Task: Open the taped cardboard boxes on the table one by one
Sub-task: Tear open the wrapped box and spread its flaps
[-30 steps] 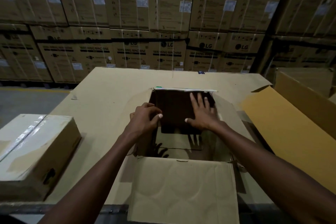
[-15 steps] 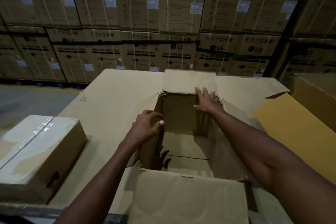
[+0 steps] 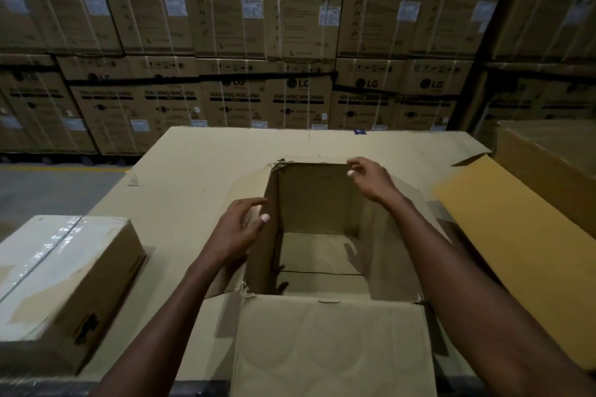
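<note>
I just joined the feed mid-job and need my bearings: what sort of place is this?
Most likely a warehouse or goods store. Strapped cartons printed "WASHING MACHINE" are stacked high behind the table, with bare concrete floor at left. An opened box and a taped box sit on the table.

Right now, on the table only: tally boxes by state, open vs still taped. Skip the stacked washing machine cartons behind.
Open boxes: 2, the open box under both hands and the big open carton at the right edge
Taped boxes: 1, the taped box at the left
Total: 3
Whether the right carton rests on the table itself is unclear.
</note>
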